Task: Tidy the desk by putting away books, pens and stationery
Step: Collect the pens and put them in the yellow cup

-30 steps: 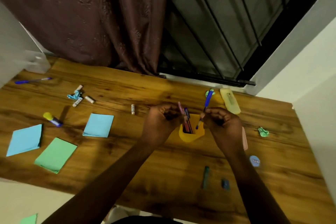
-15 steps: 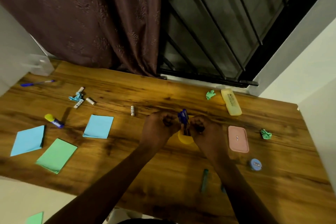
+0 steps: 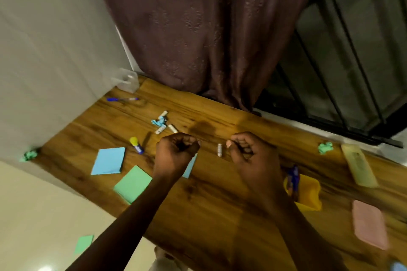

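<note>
Centrally, the left hand (image 3: 176, 149) and the right hand (image 3: 244, 152) hover above the wooden tabletop (image 3: 220, 215), each with its fingers curled into a fist that holds nothing, and a small white stick (image 3: 219, 149) lies between them. Just right of the right hand's wrist sits the yellow pen holder (image 3: 308, 196) with blue pens (image 3: 294, 179) in it. Left of the left hand lie a glue stick (image 3: 136, 144), a blue note pad (image 3: 109, 160) and a green note pad (image 3: 132, 183), with a loose blue pen (image 3: 122, 99) well beyond them.
</note>
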`<state>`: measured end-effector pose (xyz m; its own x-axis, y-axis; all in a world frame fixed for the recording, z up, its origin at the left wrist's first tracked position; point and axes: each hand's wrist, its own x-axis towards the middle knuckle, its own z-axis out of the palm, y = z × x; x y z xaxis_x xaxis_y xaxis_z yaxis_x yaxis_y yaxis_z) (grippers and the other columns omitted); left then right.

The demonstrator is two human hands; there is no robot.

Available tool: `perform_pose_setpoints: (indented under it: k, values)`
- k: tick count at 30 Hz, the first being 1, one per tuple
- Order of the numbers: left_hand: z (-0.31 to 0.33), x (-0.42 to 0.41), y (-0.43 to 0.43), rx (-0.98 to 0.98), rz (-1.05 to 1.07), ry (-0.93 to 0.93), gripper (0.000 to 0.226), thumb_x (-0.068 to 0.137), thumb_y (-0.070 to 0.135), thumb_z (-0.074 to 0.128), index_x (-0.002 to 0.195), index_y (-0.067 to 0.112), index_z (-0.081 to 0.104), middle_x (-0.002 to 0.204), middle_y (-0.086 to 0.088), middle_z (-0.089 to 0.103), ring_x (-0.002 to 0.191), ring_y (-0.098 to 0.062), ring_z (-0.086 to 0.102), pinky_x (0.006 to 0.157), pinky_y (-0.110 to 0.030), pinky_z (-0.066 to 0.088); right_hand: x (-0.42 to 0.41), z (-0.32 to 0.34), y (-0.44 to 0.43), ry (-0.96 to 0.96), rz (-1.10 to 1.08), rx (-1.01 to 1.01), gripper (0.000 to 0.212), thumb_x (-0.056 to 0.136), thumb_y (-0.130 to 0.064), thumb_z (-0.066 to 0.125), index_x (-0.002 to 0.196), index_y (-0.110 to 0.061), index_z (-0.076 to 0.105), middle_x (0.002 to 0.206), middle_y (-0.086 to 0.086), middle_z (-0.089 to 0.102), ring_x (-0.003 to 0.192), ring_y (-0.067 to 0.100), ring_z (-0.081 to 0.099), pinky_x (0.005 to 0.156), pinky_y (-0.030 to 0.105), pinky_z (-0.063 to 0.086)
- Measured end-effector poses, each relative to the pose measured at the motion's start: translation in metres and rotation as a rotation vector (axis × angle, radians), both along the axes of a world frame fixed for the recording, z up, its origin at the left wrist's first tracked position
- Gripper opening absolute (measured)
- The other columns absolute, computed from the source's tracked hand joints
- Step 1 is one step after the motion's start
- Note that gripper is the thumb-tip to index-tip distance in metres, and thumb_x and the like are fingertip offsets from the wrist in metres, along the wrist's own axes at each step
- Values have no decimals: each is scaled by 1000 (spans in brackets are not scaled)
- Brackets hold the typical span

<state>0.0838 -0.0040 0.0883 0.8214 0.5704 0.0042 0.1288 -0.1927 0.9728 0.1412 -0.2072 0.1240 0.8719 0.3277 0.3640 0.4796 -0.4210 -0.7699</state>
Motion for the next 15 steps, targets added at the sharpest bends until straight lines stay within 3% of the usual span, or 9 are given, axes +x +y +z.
perform_pose_setpoints:
  k: [3,8,15]
  values:
    - [5,-9,55,10,80,-51,6,85,15,81,81,15,77,76,-4,77,76,-26,75,78,-50,61,6,-5,56,34,55,7,6,95,-30,72,98,-25,73,90,-19,73,87,-6,68,70,15,56]
    - [16,-27,149,16,198,-59,9,91,12,74,84,15,78,76,-6,76,73,-36,72,65,-52,60,13,-12,156,91,177,-15,7,95,-28,72,101,-24,73,92,-19,73,90,-8,68,72,13,56]
    - [-5,-41,274,-41,289,-54,4,90,14,76,86,14,77,79,-6,77,77,-28,74,75,-51,62,52,-36,315,73,313,-213,25,93,-36,63,112,-23,73,103,-8,77,93,7,72,79,35,61]
